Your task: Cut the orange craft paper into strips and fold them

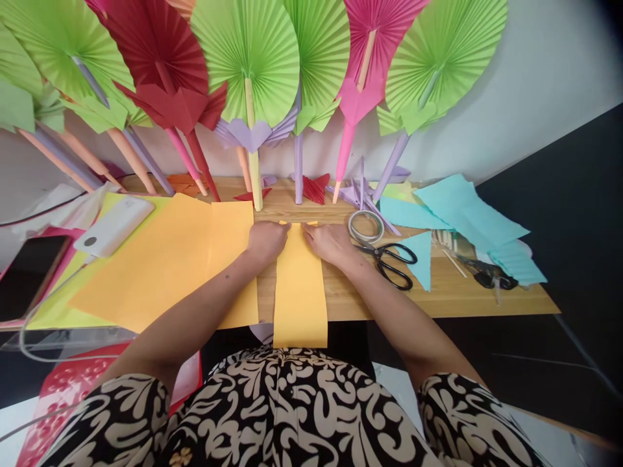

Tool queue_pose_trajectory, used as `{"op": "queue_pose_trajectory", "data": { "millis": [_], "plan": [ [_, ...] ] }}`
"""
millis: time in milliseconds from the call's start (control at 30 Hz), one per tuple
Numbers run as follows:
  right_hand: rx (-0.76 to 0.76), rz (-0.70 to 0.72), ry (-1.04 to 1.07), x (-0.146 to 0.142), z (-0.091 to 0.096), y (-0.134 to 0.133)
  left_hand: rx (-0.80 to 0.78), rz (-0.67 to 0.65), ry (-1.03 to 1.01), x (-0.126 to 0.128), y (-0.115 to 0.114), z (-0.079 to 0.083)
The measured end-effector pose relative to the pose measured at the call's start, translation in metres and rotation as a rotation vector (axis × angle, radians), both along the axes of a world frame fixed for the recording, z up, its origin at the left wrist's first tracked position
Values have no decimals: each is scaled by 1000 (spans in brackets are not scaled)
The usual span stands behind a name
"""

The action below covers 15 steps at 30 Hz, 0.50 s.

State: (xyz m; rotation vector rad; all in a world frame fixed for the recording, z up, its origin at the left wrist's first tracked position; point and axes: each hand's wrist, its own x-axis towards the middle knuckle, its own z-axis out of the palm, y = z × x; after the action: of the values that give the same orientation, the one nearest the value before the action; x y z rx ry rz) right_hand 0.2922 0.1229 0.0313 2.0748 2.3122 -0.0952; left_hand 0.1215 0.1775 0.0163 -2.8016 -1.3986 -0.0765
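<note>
A long strip of yellow-orange paper (300,292) lies on the wooden table and hangs over its front edge toward my body. My left hand (268,242) pinches the strip's far left corner, fingers curled. At the far right corner, my right hand (329,244) pinches the same end, thumb and fingers pressed together. A narrow fold seems to run along that far end between the two hands. Left of the strip lie larger sheets of orange paper (165,266). A roll of tape (366,226) and black-handled scissors (395,264) lie just right of my right hand.
Paper fans (248,45) in green, red and pink lean on the wall behind. Turquoise paper pieces (472,214) and a dark clip-like tool (491,275) lie at right. A white power bank (114,227), its cable and a phone (32,275) are at left.
</note>
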Motion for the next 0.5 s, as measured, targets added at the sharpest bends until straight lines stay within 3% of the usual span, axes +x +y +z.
{"op": "queue_pose_trajectory", "data": {
  "millis": [500],
  "plan": [
    [-98,-57,-50,13,16,-6,-82,133,10,-9,4,10]
  ]
}}
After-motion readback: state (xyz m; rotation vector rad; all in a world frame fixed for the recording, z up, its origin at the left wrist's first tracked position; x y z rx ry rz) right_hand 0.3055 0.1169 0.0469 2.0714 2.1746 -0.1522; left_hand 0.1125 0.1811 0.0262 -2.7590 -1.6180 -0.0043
